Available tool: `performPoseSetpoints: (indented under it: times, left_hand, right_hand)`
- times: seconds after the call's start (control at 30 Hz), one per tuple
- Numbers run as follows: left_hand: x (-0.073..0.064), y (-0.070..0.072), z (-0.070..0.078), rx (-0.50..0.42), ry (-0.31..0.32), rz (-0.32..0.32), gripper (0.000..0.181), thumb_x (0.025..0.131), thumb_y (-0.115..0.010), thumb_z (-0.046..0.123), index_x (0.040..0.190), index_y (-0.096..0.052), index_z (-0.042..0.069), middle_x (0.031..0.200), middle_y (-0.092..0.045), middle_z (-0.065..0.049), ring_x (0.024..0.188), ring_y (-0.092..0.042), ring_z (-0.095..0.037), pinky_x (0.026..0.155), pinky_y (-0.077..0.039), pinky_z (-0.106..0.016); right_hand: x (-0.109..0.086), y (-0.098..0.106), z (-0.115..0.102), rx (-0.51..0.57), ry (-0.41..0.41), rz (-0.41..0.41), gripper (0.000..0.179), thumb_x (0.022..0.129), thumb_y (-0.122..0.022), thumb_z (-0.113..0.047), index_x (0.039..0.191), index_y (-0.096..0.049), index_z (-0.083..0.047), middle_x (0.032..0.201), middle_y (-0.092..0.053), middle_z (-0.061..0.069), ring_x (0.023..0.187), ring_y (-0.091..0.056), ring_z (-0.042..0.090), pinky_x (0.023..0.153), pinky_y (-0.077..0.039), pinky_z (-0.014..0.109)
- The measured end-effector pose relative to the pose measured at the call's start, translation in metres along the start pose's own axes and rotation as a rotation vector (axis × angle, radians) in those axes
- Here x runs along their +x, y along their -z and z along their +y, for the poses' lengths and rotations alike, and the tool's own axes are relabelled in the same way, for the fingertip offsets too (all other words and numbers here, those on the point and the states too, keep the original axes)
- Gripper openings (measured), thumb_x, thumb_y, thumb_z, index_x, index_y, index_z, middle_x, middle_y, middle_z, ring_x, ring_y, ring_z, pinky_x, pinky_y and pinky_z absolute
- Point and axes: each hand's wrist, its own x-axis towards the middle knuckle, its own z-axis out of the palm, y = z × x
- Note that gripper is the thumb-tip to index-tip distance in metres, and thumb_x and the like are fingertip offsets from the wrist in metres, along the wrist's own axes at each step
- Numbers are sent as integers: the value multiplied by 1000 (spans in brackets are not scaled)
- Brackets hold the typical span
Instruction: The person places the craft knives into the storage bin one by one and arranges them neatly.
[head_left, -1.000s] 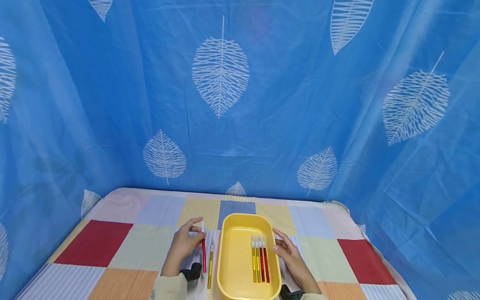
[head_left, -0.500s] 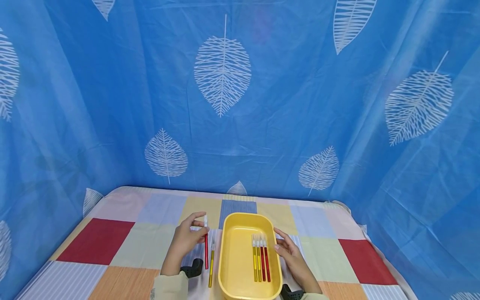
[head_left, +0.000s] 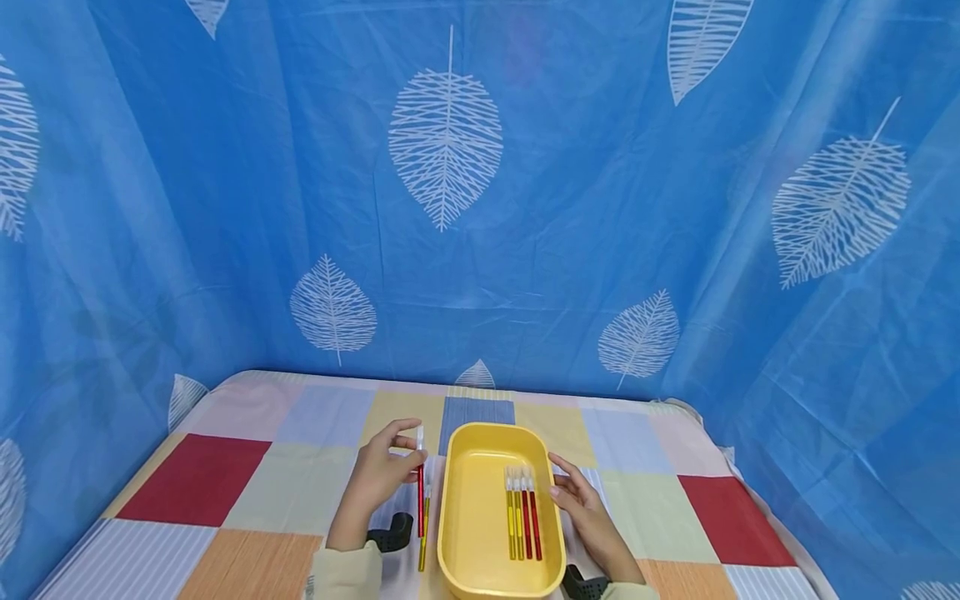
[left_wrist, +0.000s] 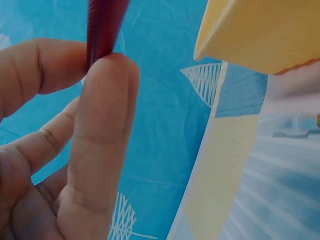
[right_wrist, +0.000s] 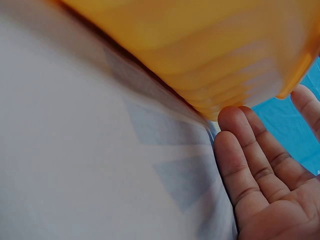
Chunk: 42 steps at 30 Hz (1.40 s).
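My left hand pinches a slim red pen-like tool with a clear cap between thumb and fingers, held upright left of the yellow tray. In the left wrist view its dark red handle rises above the thumb tip. A matching gold tool lies on the cloth, partly overlapped by the red one. The yellow tray holds a row of two gold tools and two red tools on its right side. With fingers nearly straight, my right hand rests against the tray's right wall.
A patchwork cloth covers the table. Blue curtain with white leaf prints hangs behind and at both sides. Black wrist mounts sit at both wrists.
My left hand has drifted right with the red tool, which now overlaps the loose gold one in the head view. The right hand and tray have barely moved.
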Motion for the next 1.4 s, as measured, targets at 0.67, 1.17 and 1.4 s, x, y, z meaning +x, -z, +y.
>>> performPoseSetpoints:
  times: [0.67,1.17,1.4]
  left_hand:
    - [-7,-32,15,-9,-68,-164,50,89,-69,10,137,-55,4,103,-61,-13,78,-69,-20,65,-61,-39]
    - [-11,-53,21,-38,-102,-215,48,90,-70,7,136,-55,5,104,-62,-13,75,-66,-18,65,-61,-39]
    - [-12,-65,26,-52,-99,-235,46,89,-70,6,133,-57,6,103,-63,-12,73,-67,-18,65,-61,-41]
  right_hand:
    - [-2,-1,-3,19,-10,-5,55,101,-56,-15,153,-38,-11,132,-54,25,116,-58,29,93,-49,28]
    - [0,0,-1,-21,-30,26,56,100,-59,-20,152,-40,-12,127,-58,21,113,-59,26,94,-49,31]
    - [0,0,-1,-7,-21,7,57,100,-58,-19,152,-38,-11,130,-56,23,115,-59,27,94,-49,29]
